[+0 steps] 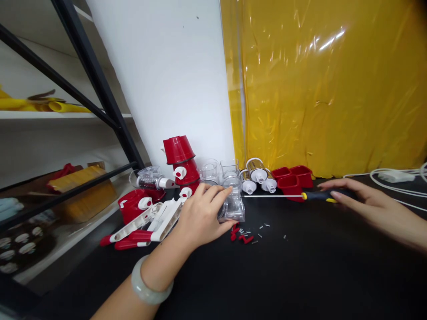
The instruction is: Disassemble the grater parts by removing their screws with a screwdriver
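My left hand (207,213), with a pale bangle at the wrist, is closed on a clear plastic part (236,206) among other clear pieces. The fingers lie over its top and the thumb presses at its near edge. Far to the right, my right hand (370,204) has its fingers around the dark handle of a screwdriver (312,196). Its long shaft points left towards the clear part; I cannot tell whether the tip touches it. Small red pieces (246,239) and several loose screws (261,227) lie just in front of the clear part.
Red bases (180,151) are stacked behind my left hand, with white and red handles (143,224) to the left. Grater drums (256,171) and red cups (293,175) line the back. A white cable (387,180) lies at right, and a black-framed shelf (115,106) stands left.
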Demonstrator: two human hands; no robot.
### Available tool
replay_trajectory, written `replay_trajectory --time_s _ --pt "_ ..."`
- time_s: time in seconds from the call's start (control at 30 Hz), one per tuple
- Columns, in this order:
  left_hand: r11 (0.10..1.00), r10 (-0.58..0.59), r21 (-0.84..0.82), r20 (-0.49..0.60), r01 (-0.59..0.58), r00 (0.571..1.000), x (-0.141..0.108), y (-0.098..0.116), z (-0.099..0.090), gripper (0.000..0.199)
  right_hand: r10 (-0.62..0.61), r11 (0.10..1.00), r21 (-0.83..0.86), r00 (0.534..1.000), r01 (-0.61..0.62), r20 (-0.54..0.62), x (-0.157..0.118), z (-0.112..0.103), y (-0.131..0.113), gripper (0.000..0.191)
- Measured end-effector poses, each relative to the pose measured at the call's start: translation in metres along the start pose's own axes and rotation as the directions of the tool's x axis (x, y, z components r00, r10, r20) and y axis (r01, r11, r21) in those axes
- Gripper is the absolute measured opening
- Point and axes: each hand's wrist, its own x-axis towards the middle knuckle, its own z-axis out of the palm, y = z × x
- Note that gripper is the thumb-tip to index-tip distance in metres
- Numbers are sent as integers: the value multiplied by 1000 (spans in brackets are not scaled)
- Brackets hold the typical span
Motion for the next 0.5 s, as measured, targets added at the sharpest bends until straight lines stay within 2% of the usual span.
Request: replay_trajectory --time_s 0.03,0.1,0.2,0.27,0.37,0.43,0.5 --pt "1000 -3 -2 0 3 1000 0 0 0 63 -16 996 82 999 19 -36 0 1 1 54" --pt "1000 -3 -14 0 3 1000 -1 0 1 63 13 964 267 996 10 -84 -1 3 2 60" --pt "999 10 -31 0 -10 1000 -2 1 1 62 94 893 447 993 -56 -64 -1 5 2 65" --pt "999 18 -31 -6 -18 1000 -1 2 0 61 119 901 421 993 -104 -9 -1 4 2 59" --pt "1000 17 -14 -20 -18 1000 0 2 0 60 150 968 189 984 -166 92 0 3 3 65" --pt "1000 12 0 -18 -12 1000 0 1 -1 62 111 990 81 991 -117 77 0 2 4 61" --pt "1000 3 5 -9 -3 1000 0 0 0 64 31 993 112 999 -30 -8 0 1 6 54"
